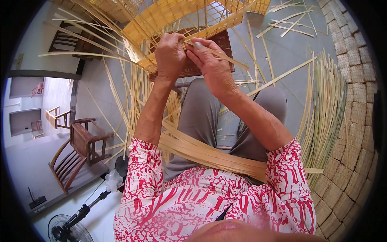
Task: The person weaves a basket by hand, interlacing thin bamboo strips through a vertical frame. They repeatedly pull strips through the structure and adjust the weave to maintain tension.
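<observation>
A partly woven bamboo basket (pixel 147 20) with long loose strips fanning out to the left rests on a low reddish-brown wooden stool (pixel 223 44) in front of my knees. At its near edge, my left hand (pixel 171 54) is closed, thumb and fingers pinched at the end of a thin bamboo strip (pixel 231 59). Close beside it, my right hand (pixel 211 66) grips the same strip between thumb and fingers, and the free end points out to the right. My fingers hide where the strip meets the weave.
A bundle of flat bamboo strips (pixel 209 159) lies across my lap. Thin strips (pixel 328 97) are heaped at right, beside stacked woven pieces (pixel 358 117). More strips (pixel 290 26) lie scattered on the grey floor. At left are wooden chairs (pixel 80 145) and a fan (pixel 66 230).
</observation>
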`<action>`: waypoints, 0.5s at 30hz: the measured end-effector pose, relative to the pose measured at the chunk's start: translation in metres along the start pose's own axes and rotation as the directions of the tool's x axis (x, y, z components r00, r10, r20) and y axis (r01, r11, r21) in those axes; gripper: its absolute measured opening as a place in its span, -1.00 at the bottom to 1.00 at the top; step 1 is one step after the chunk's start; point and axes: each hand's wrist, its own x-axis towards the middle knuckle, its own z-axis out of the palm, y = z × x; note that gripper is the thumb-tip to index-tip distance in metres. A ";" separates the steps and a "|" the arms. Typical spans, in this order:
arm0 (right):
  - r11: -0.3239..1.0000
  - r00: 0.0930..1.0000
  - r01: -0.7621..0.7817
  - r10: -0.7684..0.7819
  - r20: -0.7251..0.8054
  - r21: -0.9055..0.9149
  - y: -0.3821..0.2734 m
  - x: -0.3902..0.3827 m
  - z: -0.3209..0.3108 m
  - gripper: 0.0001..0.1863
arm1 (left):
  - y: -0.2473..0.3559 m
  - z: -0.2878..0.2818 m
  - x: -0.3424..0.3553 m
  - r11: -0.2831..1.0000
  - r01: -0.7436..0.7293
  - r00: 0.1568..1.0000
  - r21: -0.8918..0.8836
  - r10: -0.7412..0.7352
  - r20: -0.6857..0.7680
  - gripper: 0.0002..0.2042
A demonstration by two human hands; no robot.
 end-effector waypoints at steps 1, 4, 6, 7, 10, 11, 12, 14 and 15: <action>0.995 0.994 0.068 -0.062 0.084 -0.076 0.002 0.001 0.001 -0.65 | 0.001 0.000 -0.004 1.000 0.004 0.999 0.017 -0.004 0.040 -0.88; 0.944 0.951 0.233 -0.172 0.256 -0.232 0.007 0.002 0.003 -0.59 | 0.005 -0.005 -0.009 0.997 -0.031 0.986 0.069 0.019 0.169 -0.74; 0.931 0.968 0.213 -0.159 0.194 -0.298 0.005 0.007 -0.007 -0.64 | -0.002 -0.004 -0.003 0.996 -0.043 0.991 0.079 0.032 0.133 -0.77; 0.922 0.974 0.203 -0.155 0.165 -0.330 0.002 0.011 -0.012 -0.67 | -0.002 -0.004 -0.001 0.995 -0.049 0.993 0.085 0.039 0.112 -0.78; 0.994 0.985 -0.094 0.084 -0.148 -0.058 -0.007 0.026 -0.039 -0.76 | -0.004 -0.009 0.005 0.999 -0.025 0.998 -0.032 0.026 0.062 -0.90; 0.986 0.962 -0.159 0.165 -0.216 0.047 -0.012 0.031 -0.053 -0.75 | -0.006 -0.010 0.006 0.997 -0.023 0.998 -0.070 0.027 0.055 -0.91; 0.986 0.953 -0.158 0.166 -0.253 0.049 -0.017 0.037 -0.063 -0.76 | -0.005 -0.013 0.002 0.989 0.081 0.995 -0.124 -0.073 0.072 -0.91; 0.985 0.931 -0.162 0.173 -0.321 0.060 -0.023 0.047 -0.079 -0.75 | -0.002 -0.027 -0.002 0.982 0.119 0.989 -0.146 -0.104 0.104 -0.91; 0.988 0.938 -0.146 0.151 -0.312 0.040 -0.026 0.047 -0.083 -0.76 | 0.000 -0.033 -0.004 0.977 0.142 0.985 -0.158 -0.123 0.121 -0.91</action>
